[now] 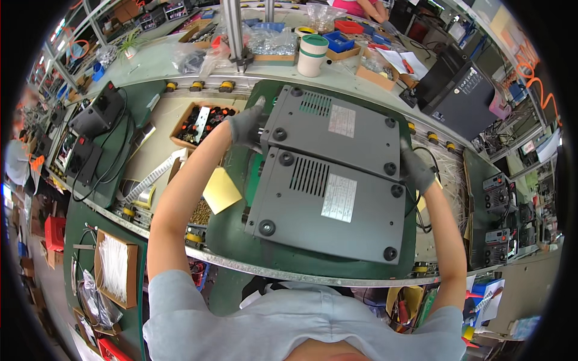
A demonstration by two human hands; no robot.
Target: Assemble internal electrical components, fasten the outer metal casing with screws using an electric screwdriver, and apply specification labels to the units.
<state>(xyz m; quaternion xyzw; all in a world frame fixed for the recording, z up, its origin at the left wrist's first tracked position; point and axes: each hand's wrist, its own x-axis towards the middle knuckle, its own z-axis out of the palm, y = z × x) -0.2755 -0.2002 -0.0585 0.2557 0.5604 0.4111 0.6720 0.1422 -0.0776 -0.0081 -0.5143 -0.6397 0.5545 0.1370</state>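
Two dark grey metal instrument cases lie side by side, undersides up, with round rubber feet, vent slots and a silver label each. At the left end of the far case (367, 133), my left hand (245, 126), in a grey glove, grips the edge. My right hand (416, 167), gloved too, clasps that case's right end, its fingers partly hidden. Touching the far case's near side is the near case (373, 213); neither hand holds it. Both cases rest on a dark green board (226, 231).
A box of black parts (191, 135) and a yellow paper (221, 191) are left of the board. Black corded units (99, 111) stand farther left, more devices (498, 198) at right. Behind are a white tub (311, 60), a metal post (233, 36) and a black computer case (466, 99).
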